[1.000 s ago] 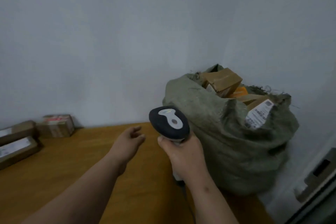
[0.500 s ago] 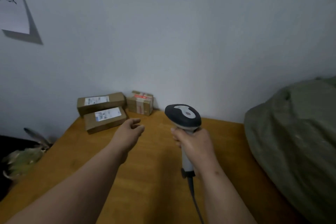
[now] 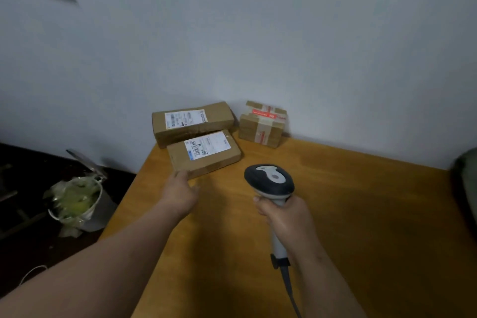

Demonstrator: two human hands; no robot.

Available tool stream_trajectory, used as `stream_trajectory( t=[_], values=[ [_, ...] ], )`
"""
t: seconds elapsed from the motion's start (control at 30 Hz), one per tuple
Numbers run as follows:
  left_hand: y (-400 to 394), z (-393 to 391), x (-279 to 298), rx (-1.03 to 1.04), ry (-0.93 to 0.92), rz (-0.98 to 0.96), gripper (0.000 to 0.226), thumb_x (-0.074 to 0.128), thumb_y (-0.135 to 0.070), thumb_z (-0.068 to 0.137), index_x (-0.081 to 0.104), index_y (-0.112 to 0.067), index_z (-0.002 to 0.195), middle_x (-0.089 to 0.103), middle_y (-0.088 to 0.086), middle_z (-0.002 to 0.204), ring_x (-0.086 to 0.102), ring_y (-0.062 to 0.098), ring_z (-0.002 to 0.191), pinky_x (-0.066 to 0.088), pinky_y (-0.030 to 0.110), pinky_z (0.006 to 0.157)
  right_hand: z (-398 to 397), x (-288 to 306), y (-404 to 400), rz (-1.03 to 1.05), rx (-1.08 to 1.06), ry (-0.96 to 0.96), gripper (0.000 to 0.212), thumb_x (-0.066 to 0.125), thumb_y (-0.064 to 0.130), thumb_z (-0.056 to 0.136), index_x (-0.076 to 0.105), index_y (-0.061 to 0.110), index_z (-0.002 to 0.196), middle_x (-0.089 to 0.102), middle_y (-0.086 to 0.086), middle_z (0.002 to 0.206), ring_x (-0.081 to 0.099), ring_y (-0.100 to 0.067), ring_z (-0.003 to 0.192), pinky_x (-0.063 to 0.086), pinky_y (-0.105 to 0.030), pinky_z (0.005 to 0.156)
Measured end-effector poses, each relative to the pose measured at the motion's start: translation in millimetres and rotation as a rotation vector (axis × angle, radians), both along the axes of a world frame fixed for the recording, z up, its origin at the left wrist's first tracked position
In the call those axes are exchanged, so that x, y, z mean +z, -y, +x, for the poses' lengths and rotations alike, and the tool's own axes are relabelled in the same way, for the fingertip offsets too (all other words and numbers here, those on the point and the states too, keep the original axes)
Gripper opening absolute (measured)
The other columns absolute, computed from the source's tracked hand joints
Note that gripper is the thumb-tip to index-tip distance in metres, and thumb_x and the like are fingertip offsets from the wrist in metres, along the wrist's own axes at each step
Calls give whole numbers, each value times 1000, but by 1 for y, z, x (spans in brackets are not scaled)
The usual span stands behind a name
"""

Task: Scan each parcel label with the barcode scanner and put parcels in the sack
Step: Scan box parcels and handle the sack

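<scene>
Our right hand (image 3: 285, 215) grips the scanner (image 3: 269, 181) handle, fingers wrapped tight. Our left hand (image 3: 179, 192), relaxed, fingertips touching the near parcel (image 3: 204, 153).

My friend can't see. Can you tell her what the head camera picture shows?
A person's left hand touches the near corner of the closest labelled parcel on a wooden table, while the right hand grips a barcode scanner. Two more cardboard parcels sit behind by the wall: another labelled box and a small taped box.
</scene>
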State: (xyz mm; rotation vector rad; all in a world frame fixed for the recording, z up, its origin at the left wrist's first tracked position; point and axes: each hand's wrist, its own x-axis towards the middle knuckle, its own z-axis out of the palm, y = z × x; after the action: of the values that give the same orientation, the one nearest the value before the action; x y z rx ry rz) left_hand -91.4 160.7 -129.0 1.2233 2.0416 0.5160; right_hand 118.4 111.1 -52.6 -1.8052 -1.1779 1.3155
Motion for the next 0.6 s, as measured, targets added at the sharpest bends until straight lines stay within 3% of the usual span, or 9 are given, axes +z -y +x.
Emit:
stream_trajectory(
  t=[0.13,0.27,0.4,0.5,0.6],
  values=[
    [-33,-21,-30,-134,-123,-48,65,59,-26,95,31,-24,153,23,3,163,29,29,146,29,45,119,-15,-22,-29,-50,6,9,16,73,19,86,72,4,90,72,-20,92,66,-26,78,50,-33,69],
    [-57,-29,-51,-247,-275,-114,75,55,-30,97,12,-25,158,7,-2,166,14,30,151,23,46,121,-24,-40,-50,-100,22,12,19,73,20,86,71,2,91,71,-19,88,62,-19,75,45,-28,64],
    [-59,-33,-65,-329,-363,-273,74,48,-40,99,6,-30,159,-7,-6,167,-3,28,153,11,53,122,-31,-55,-57,-150,46,-2,14,72,20,87,71,8,94,72,-16,95,68,-24,86,52,-32,75],
    [-41,-21,-58,-289,-501,-129,57,44,-51,97,31,-37,151,24,-4,160,26,27,143,20,50,114,-31,-63,-59,-177,33,-2,14,73,20,87,71,8,94,73,-17,97,68,-28,94,52,-33,76],
    [-17,-1,-55,-266,-501,66,38,44,-51,96,58,-37,129,58,-8,130,48,18,120,26,42,94,-30,-68,-61,-188,-2,-7,14,73,22,86,72,10,91,72,-18,97,68,-31,95,53,-37,78]
  ],
)
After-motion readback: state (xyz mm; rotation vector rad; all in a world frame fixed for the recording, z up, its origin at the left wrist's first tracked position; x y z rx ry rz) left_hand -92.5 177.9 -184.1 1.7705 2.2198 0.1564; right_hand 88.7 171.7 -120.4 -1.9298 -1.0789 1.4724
